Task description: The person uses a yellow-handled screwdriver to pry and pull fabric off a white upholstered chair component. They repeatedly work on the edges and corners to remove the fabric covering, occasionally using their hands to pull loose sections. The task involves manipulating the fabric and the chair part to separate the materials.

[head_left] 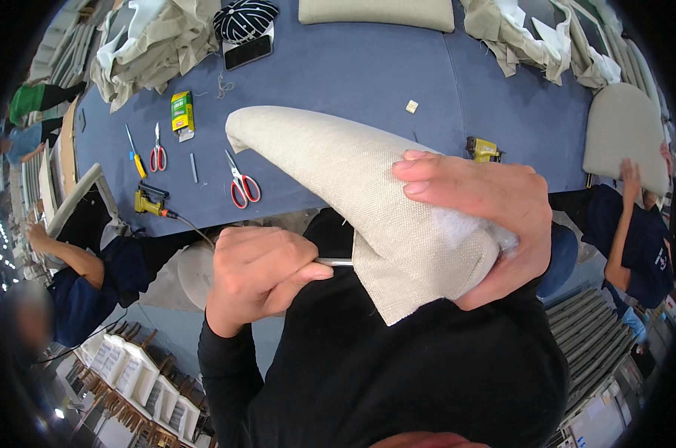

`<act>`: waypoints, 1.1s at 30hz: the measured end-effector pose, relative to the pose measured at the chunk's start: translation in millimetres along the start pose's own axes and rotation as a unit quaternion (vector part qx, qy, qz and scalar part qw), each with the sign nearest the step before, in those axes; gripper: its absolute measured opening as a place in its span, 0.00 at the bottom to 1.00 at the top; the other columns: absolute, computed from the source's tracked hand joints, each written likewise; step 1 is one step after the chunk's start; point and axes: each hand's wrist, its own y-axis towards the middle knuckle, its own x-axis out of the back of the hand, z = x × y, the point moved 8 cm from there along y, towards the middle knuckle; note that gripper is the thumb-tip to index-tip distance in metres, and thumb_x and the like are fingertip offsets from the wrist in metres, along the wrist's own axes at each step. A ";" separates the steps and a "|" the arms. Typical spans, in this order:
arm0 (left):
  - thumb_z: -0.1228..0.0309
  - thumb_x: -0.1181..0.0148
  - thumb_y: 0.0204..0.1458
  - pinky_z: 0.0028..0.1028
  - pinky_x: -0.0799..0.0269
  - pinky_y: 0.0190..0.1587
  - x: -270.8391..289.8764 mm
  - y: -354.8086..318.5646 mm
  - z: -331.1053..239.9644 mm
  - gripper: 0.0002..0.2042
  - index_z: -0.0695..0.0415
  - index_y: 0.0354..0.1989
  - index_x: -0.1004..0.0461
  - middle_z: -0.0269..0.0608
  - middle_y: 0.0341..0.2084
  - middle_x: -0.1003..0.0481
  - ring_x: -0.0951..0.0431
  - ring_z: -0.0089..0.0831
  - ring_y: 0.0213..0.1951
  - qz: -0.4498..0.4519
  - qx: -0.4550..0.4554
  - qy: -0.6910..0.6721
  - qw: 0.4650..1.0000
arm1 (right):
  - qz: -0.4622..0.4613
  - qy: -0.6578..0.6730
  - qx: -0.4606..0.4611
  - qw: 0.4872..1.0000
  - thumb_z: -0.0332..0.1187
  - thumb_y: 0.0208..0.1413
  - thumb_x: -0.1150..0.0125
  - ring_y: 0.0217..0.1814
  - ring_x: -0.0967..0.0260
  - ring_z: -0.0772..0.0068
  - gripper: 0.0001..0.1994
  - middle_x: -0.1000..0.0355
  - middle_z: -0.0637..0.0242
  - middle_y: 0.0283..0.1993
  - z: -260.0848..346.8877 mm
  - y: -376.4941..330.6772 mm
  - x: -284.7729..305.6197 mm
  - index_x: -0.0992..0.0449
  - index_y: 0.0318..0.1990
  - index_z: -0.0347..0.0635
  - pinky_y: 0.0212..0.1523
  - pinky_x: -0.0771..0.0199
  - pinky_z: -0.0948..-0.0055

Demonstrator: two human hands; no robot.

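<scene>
Before us spreads the blue table [345,75]. Over its near edge we hold the beige fabric-covered piece [308,149], its far end above the tabletop, its near end toward our body. Our right hand [495,198] clasps that near end — upper fingers pressed close together on the fabric, the grip wrapping underneath. Our left hand [260,272] is curled tight beside the piece. Red-handled scissors [240,178] lie on the table, and a yellow staple gun [484,150] sits beyond the right hand. White stuffing [457,226] shows under the right fingers. Our left thumb and fingers pinch a slim metal shaft [336,262], which reaches the fabric's edge — we cannot tell whether it goes in.
</scene>
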 end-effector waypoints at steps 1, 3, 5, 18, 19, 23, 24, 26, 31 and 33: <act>0.68 0.24 0.52 0.30 0.31 0.23 0.7 2.5 -3.1 0.11 0.60 0.27 0.21 0.37 0.20 0.24 0.22 0.36 0.20 -0.001 -0.002 0.007 1.000 | -0.001 -0.017 -0.004 1.000 0.34 0.26 0.18 0.61 0.19 0.41 0.41 0.20 0.34 0.55 3.1 0.3 -1.2 0.20 0.55 0.22 0.68 0.24 0.48; 0.68 0.24 0.52 0.30 0.31 0.23 -0.7 0.1 -4.3 0.11 0.60 0.27 0.21 0.37 0.20 0.24 0.22 0.36 0.20 -0.011 0.016 0.003 1.000 | 0.002 -0.026 -0.008 1.000 0.33 0.25 0.19 0.61 0.19 0.42 0.42 0.20 0.35 0.55 2.5 2.3 -2.3 0.20 0.56 0.22 0.68 0.24 0.49; 0.68 0.24 0.52 0.30 0.31 0.23 -1.0 -2.7 -5.6 0.11 0.60 0.27 0.21 0.37 0.20 0.24 0.22 0.36 0.20 -0.018 0.028 -0.004 0.999 | -0.001 -0.014 -0.010 1.000 0.32 0.24 0.19 0.61 0.19 0.42 0.42 0.20 0.35 0.55 -0.2 1.3 -3.6 0.20 0.56 0.22 0.68 0.24 0.50; 0.70 0.26 0.55 0.31 0.33 0.23 7.0 -8.8 -22.6 0.09 0.59 0.28 0.19 0.40 0.21 0.22 0.23 0.37 0.20 0.042 0.155 -0.006 0.987 | -0.034 -0.035 0.005 0.999 0.31 0.22 0.19 0.62 0.19 0.44 0.42 0.19 0.34 0.55 4.4 1.5 -2.5 0.20 0.55 0.22 0.67 0.23 0.54; 0.70 0.26 0.55 0.31 0.33 0.22 7.0 -8.7 -24.5 0.09 0.59 0.29 0.19 0.40 0.21 0.22 0.23 0.37 0.20 0.040 0.155 -0.010 0.987 | -0.029 -0.037 0.001 0.999 0.31 0.22 0.19 0.62 0.19 0.43 0.42 0.19 0.34 0.55 5.0 2.8 -4.0 0.20 0.55 0.22 0.67 0.23 0.54; 0.69 0.25 0.55 0.31 0.33 0.22 1.0 -11.6 -10.4 0.09 0.59 0.28 0.19 0.40 0.21 0.23 0.24 0.36 0.19 0.028 0.113 -0.052 0.992 | -0.014 -0.051 -0.012 0.999 0.32 0.23 0.19 0.61 0.18 0.43 0.42 0.19 0.35 0.55 9.9 4.6 -9.2 0.20 0.56 0.24 0.67 0.23 0.55; 0.69 0.25 0.55 0.31 0.33 0.22 -0.8 -13.5 -6.8 0.09 0.59 0.28 0.19 0.40 0.21 0.23 0.24 0.36 0.19 0.031 0.108 -0.054 0.992 | -0.013 -0.044 -0.012 0.999 0.31 0.24 0.19 0.61 0.18 0.43 0.42 0.20 0.35 0.55 8.7 3.3 -9.7 0.20 0.56 0.24 0.67 0.23 0.55; 0.69 0.25 0.54 0.30 0.34 0.22 -1.1 -14.3 -6.3 0.09 0.59 0.28 0.19 0.39 0.20 0.23 0.24 0.36 0.19 0.025 0.105 -0.051 0.993 | -0.011 -0.034 -0.010 0.999 0.31 0.24 0.19 0.61 0.19 0.42 0.42 0.20 0.35 0.56 4.8 1.6 -9.3 0.20 0.57 0.24 0.67 0.23 0.56; 0.68 0.24 0.54 0.31 0.33 0.23 5.8 -18.0 2.4 0.10 0.59 0.28 0.19 0.40 0.20 0.23 0.23 0.36 0.20 0.027 0.153 -0.045 0.987 | -0.017 -0.025 -0.036 0.999 0.30 0.27 0.17 0.65 0.21 0.43 0.42 0.23 0.34 0.61 1.1 -5.2 -0.1 0.22 0.58 0.23 0.67 0.25 0.58; 0.66 0.22 0.51 0.30 0.33 0.24 13.2 -34.9 23.5 0.11 0.59 0.28 0.18 0.39 0.20 0.23 0.23 0.35 0.21 0.118 0.168 -0.079 0.976 | -0.046 0.010 -0.055 0.997 0.30 0.27 0.16 0.68 0.23 0.44 0.41 0.24 0.34 0.62 -2.6 -11.8 8.9 0.22 0.57 0.23 0.68 0.27 0.58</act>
